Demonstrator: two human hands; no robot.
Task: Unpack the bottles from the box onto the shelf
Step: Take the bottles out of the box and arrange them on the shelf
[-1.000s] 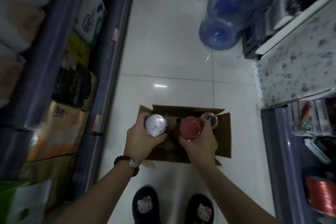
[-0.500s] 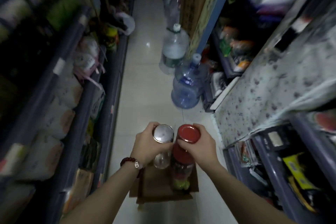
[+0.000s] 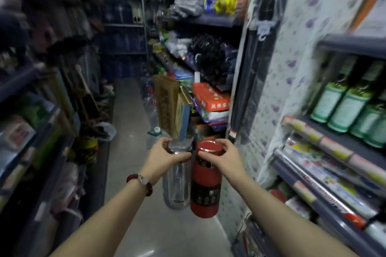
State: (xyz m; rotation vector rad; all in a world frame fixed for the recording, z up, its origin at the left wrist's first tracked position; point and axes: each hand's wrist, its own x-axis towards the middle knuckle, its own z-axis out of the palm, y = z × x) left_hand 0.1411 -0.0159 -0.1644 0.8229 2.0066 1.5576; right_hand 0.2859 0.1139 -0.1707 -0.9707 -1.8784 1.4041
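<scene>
My left hand (image 3: 161, 159) grips the silver lid of a clear glass bottle (image 3: 177, 185), which hangs upright at chest height over the aisle floor. Right beside it, my right hand (image 3: 226, 157) grips the red cap of a red bottle (image 3: 206, 190) with a black label band. The two bottles hang side by side, almost touching. The box is out of view. A blue-grey shelf (image 3: 325, 140) with rolls and green bottles runs along my right.
Green-labelled bottles (image 3: 346, 108) fill the upper right shelf, wrapped rolls (image 3: 317, 165) the tier below. A flower-patterned panel (image 3: 277, 98) stands beside them. Stocked shelves (image 3: 41, 123) line the left. Water jugs (image 3: 153, 133) and cardboard (image 3: 166, 102) narrow the aisle ahead.
Both hands have lifted the two bottles out of the box to chest height. My view has swung up from the floor and box to the aisle and the right shelves.
</scene>
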